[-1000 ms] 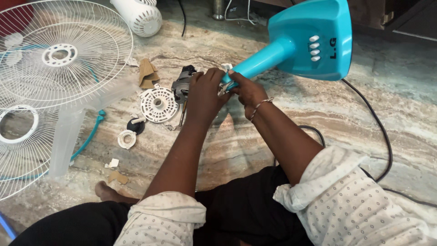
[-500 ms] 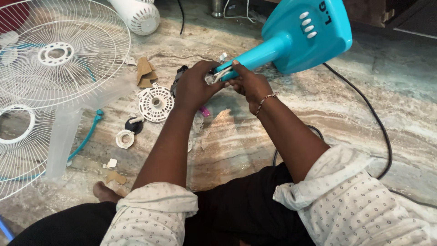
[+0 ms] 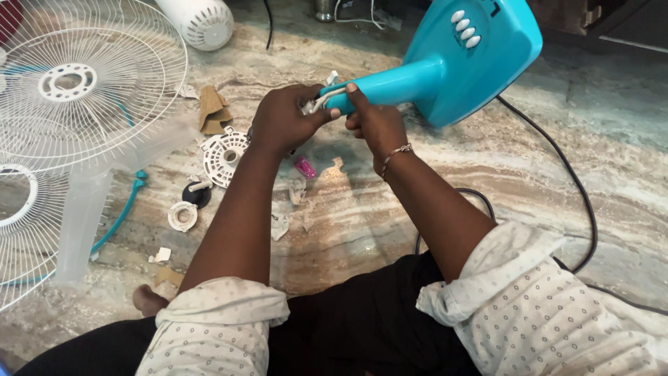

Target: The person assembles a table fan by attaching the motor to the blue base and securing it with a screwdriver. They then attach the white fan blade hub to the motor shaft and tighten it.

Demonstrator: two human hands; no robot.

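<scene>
Gripping turquoise fan stand, both hands.

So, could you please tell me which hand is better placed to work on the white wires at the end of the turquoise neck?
Probably the left hand: its fingers already pinch the white wires, while the right hand steadies the turquoise neck.

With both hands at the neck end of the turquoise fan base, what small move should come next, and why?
Probably the left hand should ease the white wires further out of the turquoise plastic fan base, while the right hand steadies its neck: the wires sit pinched at the open end.
</scene>
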